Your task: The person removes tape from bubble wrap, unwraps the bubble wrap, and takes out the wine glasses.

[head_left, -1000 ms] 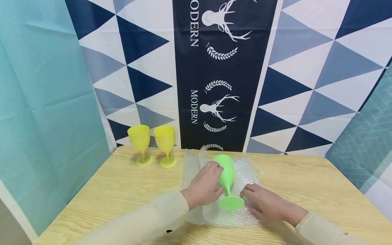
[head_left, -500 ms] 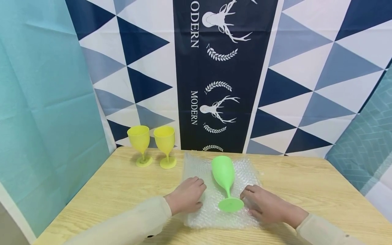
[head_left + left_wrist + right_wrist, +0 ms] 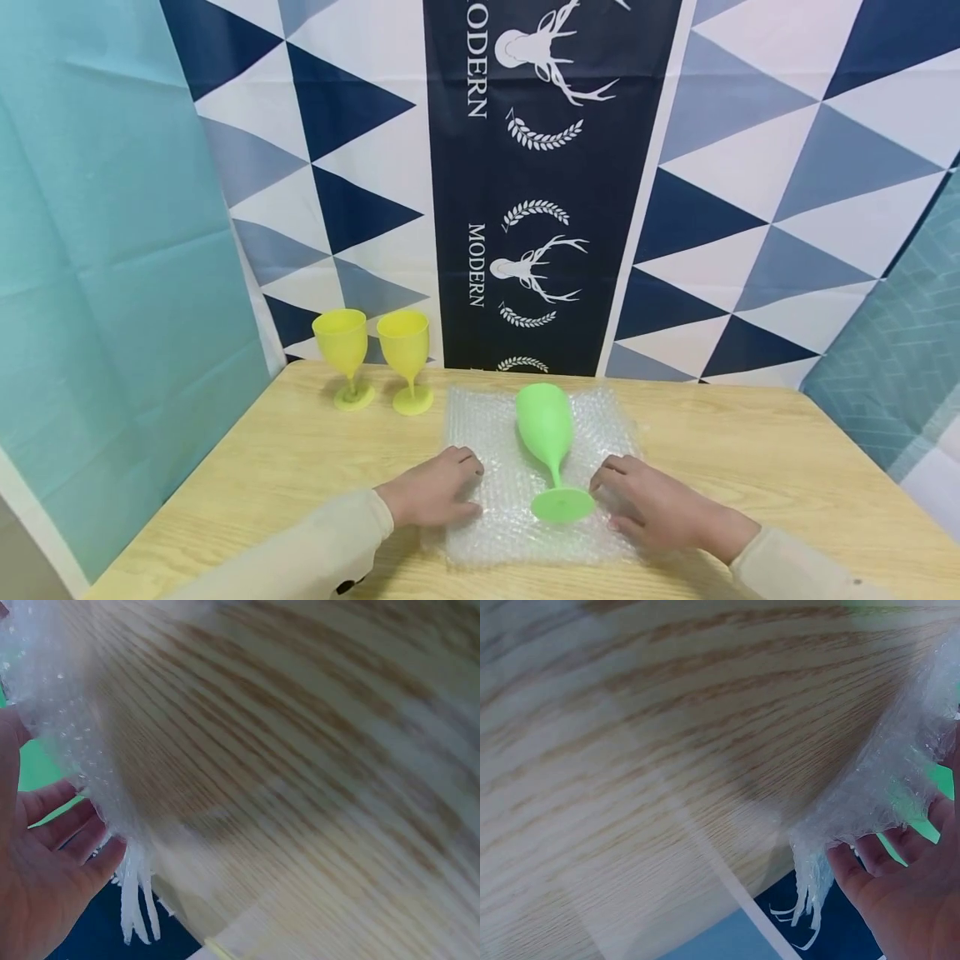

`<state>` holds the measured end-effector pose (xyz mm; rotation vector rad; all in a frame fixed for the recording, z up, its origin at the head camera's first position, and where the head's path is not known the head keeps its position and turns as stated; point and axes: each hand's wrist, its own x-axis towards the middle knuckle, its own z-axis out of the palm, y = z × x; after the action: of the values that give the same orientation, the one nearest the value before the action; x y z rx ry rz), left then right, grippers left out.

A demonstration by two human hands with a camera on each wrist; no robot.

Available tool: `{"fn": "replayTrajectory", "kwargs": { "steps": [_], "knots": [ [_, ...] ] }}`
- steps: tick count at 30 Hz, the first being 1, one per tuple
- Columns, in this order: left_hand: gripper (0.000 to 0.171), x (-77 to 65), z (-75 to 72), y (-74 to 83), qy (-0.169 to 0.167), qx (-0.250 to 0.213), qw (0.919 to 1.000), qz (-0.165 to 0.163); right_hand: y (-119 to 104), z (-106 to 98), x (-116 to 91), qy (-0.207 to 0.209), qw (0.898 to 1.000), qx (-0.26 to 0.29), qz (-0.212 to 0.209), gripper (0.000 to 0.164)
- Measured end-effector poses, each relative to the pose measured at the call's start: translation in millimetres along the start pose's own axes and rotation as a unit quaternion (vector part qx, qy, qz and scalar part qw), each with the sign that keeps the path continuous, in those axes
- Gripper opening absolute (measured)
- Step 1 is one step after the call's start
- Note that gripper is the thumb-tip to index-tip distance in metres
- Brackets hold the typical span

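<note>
A green goblet [image 3: 544, 423] lies on its side on a sheet of bubble wrap [image 3: 495, 533] in the head view, its foot turned toward me and its bowl away. At the sheet's left edge is my left hand [image 3: 429, 490], fingertips over the wrap. My right hand [image 3: 660, 507] rests along the right edge, close to the goblet's foot. In the left wrist view, loosely extended fingers [image 3: 71, 821] meet the wrap's border, with the green goblet [image 3: 39, 766] partly hidden behind. Fingers [image 3: 877, 855] touch the opposite border in the right wrist view.
Two yellow goblets [image 3: 341, 343] stand upright at the back left of the wooden table [image 3: 720, 442]. Behind the table hangs a patterned cloth [image 3: 360, 208], and a teal cloth [image 3: 135, 275] closes off the left side.
My left hand has moved from beside the goblet's bowl to the left edge of the wrap. The raised left part of the wrap now lies flat. My right hand has stayed in place.
</note>
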<state>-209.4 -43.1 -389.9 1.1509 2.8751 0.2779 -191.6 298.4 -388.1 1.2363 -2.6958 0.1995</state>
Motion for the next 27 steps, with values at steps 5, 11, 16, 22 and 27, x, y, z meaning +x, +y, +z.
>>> {"fn": "replayTrajectory", "kwargs": {
  "steps": [5,11,16,22,27],
  "knots": [
    [0.047,-6.1,5.1,-2.3,0.004,0.011,0.9999,0.012,-1.9,2.8,1.1,0.002,1.000,0.005,-0.005,0.037],
    [0.045,-3.9,0.6,-2.2,-0.009,0.018,0.9997,0.010,0.0,1.6,2.7,-0.004,1.000,0.004,-0.005,0.037],
    [0.038,13.0,-12.5,-4.6,-0.029,-0.024,0.9993,0.009,3.1,-0.7,3.5,0.020,0.999,-0.017,-0.023,0.039],
    [0.025,30.4,-27.9,-4.1,-0.062,-0.072,0.9947,-0.039,4.0,-1.7,3.9,0.003,1.000,-0.007,-0.013,0.039],
    [0.023,41.2,-41.2,-2.3,-0.093,-0.045,0.9938,-0.041,4.0,0.0,5.4,-0.002,1.000,0.001,-0.018,0.038]
  ]
}}
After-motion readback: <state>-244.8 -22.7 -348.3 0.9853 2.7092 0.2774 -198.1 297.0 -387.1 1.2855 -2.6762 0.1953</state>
